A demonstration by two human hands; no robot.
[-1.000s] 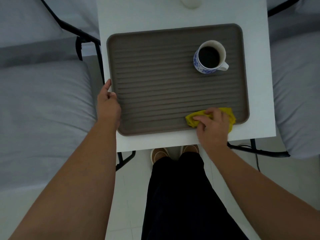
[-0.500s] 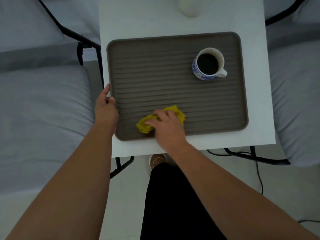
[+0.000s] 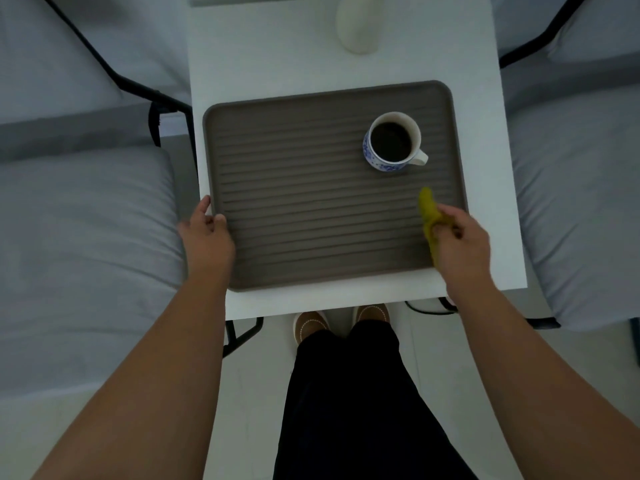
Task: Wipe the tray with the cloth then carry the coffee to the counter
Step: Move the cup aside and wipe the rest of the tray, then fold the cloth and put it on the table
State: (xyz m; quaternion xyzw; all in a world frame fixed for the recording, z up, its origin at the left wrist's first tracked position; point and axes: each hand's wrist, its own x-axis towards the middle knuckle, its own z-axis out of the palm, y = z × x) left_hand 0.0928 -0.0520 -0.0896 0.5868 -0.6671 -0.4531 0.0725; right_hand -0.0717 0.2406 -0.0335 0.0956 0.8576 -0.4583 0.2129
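Note:
A brown ribbed tray (image 3: 294, 188) lies on a small white table (image 3: 263, 57). On the tray's far right stands a blue-and-white cup of dark coffee (image 3: 393, 142), its handle pointing right. My right hand (image 3: 462, 242) is over the tray's near right corner, shut on a crumpled yellow cloth (image 3: 428, 211) that sticks out toward the cup. My left hand (image 3: 206, 237) grips the tray's left rim, thumb on the outer edge and fingers on top.
A pale rounded object (image 3: 358, 24) stands at the table's far edge. Grey cushioned seats (image 3: 79, 237) with black metal frames (image 3: 156, 95) flank the table left and right. My legs and shoes (image 3: 311, 323) are right below the table's near edge.
My right hand swept the cloth from the near right corner to the near middle, then back to the right edge, now a little higher. The left hand stayed on the rim.

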